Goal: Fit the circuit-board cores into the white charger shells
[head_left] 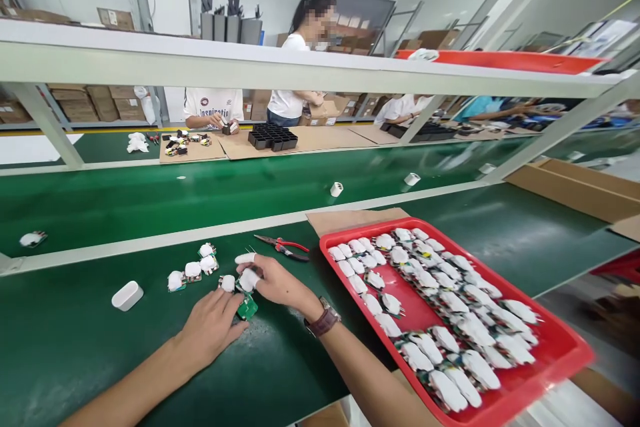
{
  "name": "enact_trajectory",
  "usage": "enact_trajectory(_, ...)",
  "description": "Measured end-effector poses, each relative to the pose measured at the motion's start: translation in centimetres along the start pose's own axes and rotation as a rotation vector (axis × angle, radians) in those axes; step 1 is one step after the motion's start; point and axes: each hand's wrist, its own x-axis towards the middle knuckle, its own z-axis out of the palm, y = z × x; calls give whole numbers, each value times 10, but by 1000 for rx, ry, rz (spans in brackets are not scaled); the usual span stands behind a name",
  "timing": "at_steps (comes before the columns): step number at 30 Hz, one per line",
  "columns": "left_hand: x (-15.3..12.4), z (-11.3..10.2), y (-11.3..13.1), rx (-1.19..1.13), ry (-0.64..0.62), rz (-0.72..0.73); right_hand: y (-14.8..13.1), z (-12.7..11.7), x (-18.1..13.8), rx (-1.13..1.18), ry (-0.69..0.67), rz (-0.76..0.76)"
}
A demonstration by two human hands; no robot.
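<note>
My left hand (214, 323) rests low over the green bench, its thumb and forefinger closed at the edge of a green circuit board (247, 307). From the right, my right hand (274, 281) reaches to the same board with bent fingers; white covers sit on its fingertips. What exactly its fingertips pinch is partly hidden. Just beyond my left fingers lies a small board with a white top (227, 283). Several similar white-topped boards (193, 271) are grouped farther left. A white oval housing (127, 295) lies left of them.
Red-handled pliers (283, 245) lie beyond my right hand. A red tray (565, 353) of white-topped boards stands at right. Beyond a pale rail (200, 226), a green conveyor (280, 183) carries white housings (337, 189). A shelf beam (320, 73) crosses above; co-workers sit and stand opposite.
</note>
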Motion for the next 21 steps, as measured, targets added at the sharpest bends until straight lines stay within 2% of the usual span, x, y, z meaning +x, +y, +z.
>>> enact_trajectory(3,-4,-4,0,-75,-5,-71,-1,-5,8,-21,9,-36)
enact_trajectory(7,-19,-26,-14,-38,-78,-207,1,-7,11,-88,-43,-97)
enact_trajectory(12,-18,-51,-29,-36,0,-254,8,3,14,-163,-3,-52)
enact_trajectory(17,2,-43,-19,-68,-36,-124,11,5,14,-152,7,-61)
enact_trajectory(21,18,-32,-25,52,5,-134,14,5,11,-114,39,-67)
